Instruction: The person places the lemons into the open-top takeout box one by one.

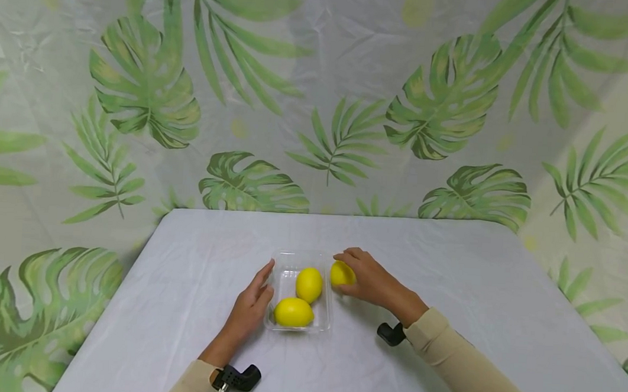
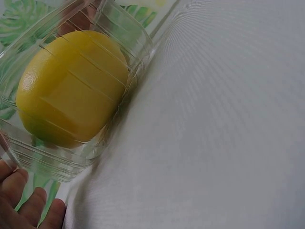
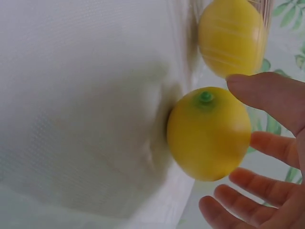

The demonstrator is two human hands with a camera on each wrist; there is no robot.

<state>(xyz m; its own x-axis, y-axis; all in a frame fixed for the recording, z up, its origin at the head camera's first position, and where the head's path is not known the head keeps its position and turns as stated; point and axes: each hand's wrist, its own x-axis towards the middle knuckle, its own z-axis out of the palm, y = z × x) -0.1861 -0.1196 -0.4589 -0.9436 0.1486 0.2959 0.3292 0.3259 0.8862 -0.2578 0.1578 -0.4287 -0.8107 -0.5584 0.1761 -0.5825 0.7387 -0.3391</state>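
Note:
A clear plastic tray sits mid-table with two yellow lemons inside, one upright and one lying near the front. My left hand rests against the tray's left wall with its fingers straight. In the left wrist view the front lemon shows through the ribbed tray wall, with my fingertips below. A third lemon lies on the cloth just right of the tray. My right hand curls round this lemon, thumb and index finger touching it.
A white cloth covers the table. A leaf-print curtain hangs behind and at both sides. The table's left and right edges drop off close to the curtain.

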